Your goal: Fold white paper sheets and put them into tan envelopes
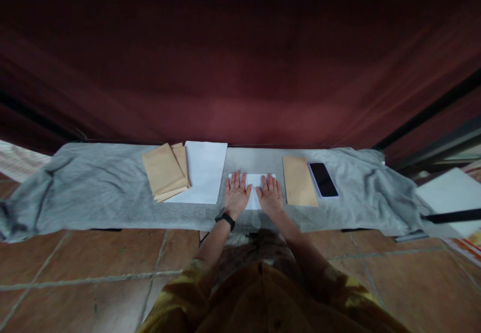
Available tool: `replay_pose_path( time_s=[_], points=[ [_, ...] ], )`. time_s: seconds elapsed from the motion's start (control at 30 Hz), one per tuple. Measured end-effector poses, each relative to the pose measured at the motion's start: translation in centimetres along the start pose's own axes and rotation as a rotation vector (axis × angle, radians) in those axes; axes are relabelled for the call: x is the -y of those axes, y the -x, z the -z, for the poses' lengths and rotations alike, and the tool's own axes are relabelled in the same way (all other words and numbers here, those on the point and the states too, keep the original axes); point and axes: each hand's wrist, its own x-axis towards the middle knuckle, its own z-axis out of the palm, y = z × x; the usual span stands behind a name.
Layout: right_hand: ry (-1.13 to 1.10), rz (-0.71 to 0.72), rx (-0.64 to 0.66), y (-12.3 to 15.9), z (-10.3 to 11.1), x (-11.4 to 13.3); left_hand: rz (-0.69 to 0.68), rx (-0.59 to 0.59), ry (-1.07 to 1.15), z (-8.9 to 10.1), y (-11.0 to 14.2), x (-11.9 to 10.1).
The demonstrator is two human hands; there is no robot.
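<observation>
Both palms lie flat on a small white sheet of paper (254, 203), which looks folded, on the grey cloth. My left hand (237, 193) covers its left part, fingers stretched forward. Over its right part rests my right hand (270, 195), fingers also out straight. Just right of the paper is a single brown envelope (299, 181). To the left lies larger white paper (205, 172), partly covered by several overlapping brown envelopes (164, 168).
A phone (323, 179) with a dark screen lies right of the single envelope. Grey cloth (101, 187) covers the narrow table. A dark red curtain-like surface (240, 72) rises behind it. Tiled floor (124, 258) shows in front, and a white panel (451, 192) stands at far right.
</observation>
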Motion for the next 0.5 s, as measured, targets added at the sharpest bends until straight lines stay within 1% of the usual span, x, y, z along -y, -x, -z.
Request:
replay_pose_path(
  time_s=[0.13, 0.27, 0.4, 0.5],
  points=[
    [0.023, -0.036, 0.0, 0.9, 0.3, 0.0, 0.0, -0.059, 0.021, -0.1, 0.1, 0.0],
    [0.042, -0.036, -0.018, 1.9, 0.6, -0.1, 0.02, -0.064, 0.009, 0.1, 0.3, -0.1],
    [0.021, -0.009, -0.067, 2.8, 1.3, -0.2, 0.022, -0.064, 0.004, 0.4, 0.4, -0.2],
    [0.003, 0.057, -0.049, 3.8, 2.2, 0.0, 0.03, -0.063, -0.019, 0.5, 0.4, -0.1]
  ],
)
